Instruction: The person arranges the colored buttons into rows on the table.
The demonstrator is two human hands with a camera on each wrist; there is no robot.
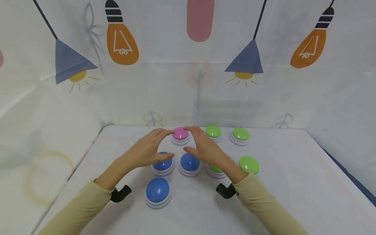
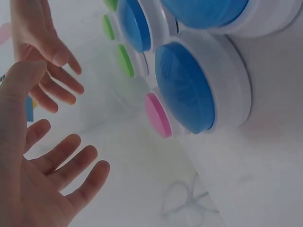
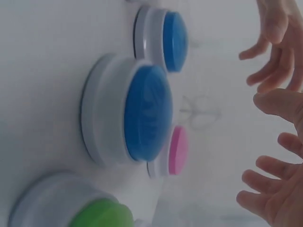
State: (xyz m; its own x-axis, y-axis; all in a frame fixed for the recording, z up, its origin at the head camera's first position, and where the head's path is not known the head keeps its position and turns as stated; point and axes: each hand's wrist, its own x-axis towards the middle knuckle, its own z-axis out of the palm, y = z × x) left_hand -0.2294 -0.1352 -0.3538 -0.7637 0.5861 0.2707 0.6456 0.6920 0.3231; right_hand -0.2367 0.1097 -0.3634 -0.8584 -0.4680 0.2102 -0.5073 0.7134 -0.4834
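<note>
"How are the hands?"

"Both released. The left hand [image 1: 149, 150] and right hand [image 1: 206, 148] hover above the buttons, fingers loosely bent, a gap between their fingertips."

"Count the buttons."

"Eight, all on white bases: three blue buttons [image 1: 157, 190], one pink button [image 1: 180, 133] and four green buttons [image 1: 241, 134]. In the head view the pink one shows between the fingertips, blues lie below the hands, greens to the right."

"Edges, room?"

"Pink and two greens stand near the far edge of the white surface [image 1: 299, 182]. It stretches widely rightward past the greens; a patterned backdrop [image 1: 164, 94] rises behind."

"Anything hidden?"

"The left hand overlaps one blue, the right arm part of a green, and the right sleeve [image 1: 264, 205] another's base. The left wrist view cuts off its uppermost blue, the right wrist view its lowest green."
</note>
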